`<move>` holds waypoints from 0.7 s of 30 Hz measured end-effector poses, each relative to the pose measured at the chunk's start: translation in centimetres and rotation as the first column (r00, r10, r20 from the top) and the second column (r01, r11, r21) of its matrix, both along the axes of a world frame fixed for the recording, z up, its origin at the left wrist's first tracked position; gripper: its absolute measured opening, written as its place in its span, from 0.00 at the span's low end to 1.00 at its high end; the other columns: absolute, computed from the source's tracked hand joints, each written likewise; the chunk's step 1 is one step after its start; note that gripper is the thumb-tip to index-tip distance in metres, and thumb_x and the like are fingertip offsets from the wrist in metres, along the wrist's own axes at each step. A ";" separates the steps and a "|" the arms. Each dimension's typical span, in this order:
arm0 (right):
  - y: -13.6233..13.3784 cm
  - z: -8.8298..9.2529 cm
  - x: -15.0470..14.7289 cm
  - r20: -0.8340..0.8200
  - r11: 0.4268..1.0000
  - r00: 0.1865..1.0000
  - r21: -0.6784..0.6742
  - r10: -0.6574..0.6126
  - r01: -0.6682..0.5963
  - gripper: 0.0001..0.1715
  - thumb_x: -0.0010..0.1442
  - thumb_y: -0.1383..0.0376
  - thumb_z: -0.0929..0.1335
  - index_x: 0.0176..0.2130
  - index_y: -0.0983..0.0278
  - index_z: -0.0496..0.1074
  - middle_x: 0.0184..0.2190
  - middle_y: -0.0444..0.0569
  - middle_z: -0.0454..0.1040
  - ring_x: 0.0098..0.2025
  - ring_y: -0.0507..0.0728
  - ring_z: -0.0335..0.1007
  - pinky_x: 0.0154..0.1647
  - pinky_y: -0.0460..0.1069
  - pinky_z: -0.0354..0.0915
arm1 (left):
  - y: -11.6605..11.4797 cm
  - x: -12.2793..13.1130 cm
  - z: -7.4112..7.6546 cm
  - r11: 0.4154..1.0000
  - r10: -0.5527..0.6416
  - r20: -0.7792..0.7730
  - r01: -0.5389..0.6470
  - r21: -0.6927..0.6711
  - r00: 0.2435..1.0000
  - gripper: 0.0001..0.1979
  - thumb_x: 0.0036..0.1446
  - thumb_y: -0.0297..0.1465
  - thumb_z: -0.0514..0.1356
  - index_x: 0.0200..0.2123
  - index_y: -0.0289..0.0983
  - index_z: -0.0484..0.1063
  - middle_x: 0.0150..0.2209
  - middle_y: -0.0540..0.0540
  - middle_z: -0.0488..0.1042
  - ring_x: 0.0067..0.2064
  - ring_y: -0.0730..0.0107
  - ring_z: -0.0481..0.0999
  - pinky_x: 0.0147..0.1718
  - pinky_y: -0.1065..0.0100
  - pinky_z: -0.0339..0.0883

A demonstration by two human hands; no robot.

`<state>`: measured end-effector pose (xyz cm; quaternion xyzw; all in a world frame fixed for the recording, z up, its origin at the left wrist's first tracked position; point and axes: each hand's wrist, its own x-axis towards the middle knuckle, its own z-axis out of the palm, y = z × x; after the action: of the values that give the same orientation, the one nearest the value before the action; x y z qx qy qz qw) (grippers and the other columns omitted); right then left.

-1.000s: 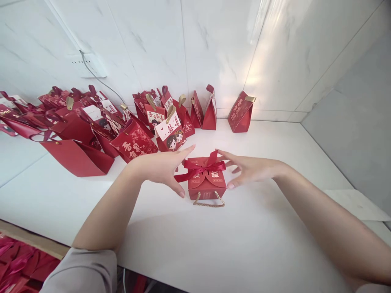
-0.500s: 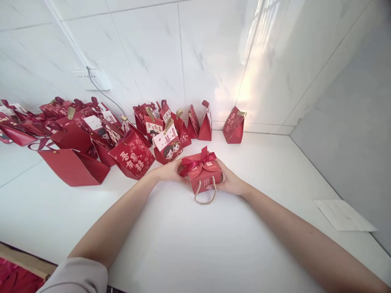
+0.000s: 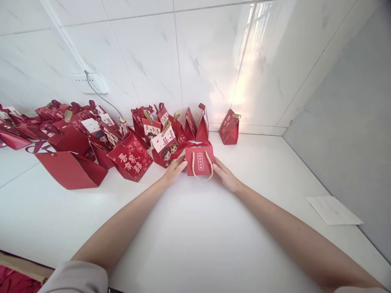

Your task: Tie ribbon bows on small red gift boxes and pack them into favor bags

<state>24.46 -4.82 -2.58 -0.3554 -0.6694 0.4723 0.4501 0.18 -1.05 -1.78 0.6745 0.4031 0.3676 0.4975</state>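
Note:
A small red gift box with a beige rope handle and a red ribbon bow on top stands on the white table, close to the row of other red gift bags. My left hand presses its left side and my right hand its right side, both with fingers closed against the box. The box's front face with a small label is turned toward me.
Several red gift bags and boxes crowd the table's back left along the tiled wall. One red bag stands alone near the corner. A white paper sheet lies at the right edge. A wall socket with a cable is on the wall.
My hands closed on the ribboned box from both sides and pushed it away from me toward the row of bags. The box now shows its front face instead of its top.

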 end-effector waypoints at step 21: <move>0.0 0.0 0.4 0.020 0.999 1.000 -0.038 0.015 -0.014 0.39 0.65 0.45 0.62 0.67 0.57 0.52 0.65 0.53 0.61 0.65 0.63 0.58 0.64 0.59 0.59 | 0.2 0.0 -0.3 0.995 0.028 0.083 -0.019 -0.100 0.996 0.37 0.55 0.57 0.55 0.62 0.41 0.64 0.58 0.41 0.71 0.55 0.49 0.71 0.45 0.58 0.72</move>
<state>24.85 -4.82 -2.62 -0.3638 -0.6672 0.4846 0.4331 0.19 -0.82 -2.12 0.6280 0.4075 0.3810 0.5425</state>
